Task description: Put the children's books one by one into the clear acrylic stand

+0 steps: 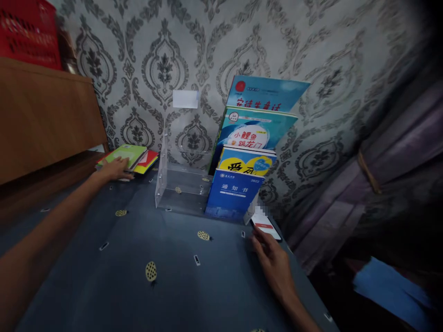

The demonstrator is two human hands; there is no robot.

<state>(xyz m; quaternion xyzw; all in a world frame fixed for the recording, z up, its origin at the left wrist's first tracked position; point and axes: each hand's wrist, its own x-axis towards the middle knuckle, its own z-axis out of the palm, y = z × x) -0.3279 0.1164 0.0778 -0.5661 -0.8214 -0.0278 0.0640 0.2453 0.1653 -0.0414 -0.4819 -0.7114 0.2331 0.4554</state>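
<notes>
At the far left of the table, my left hand is closed on the near edge of a green book, its fingers over the cover and another digit lower down at the side. That book lies on top of a small stack with a red and yellow book. My right hand is open, fingers loosely bent, just below a phone with a lit screen. Beside it stands a clear acrylic rack. Its right side holds a blue booklet, a yellow and blue book, a teal book and a taller blue book, stepped upward.
A dark blue tablecloth with a pineapple print covers the table. Behind it rises a patterned wall. A wooden cabinet with a red basket on it stands at left. A tied curtain hangs at right.
</notes>
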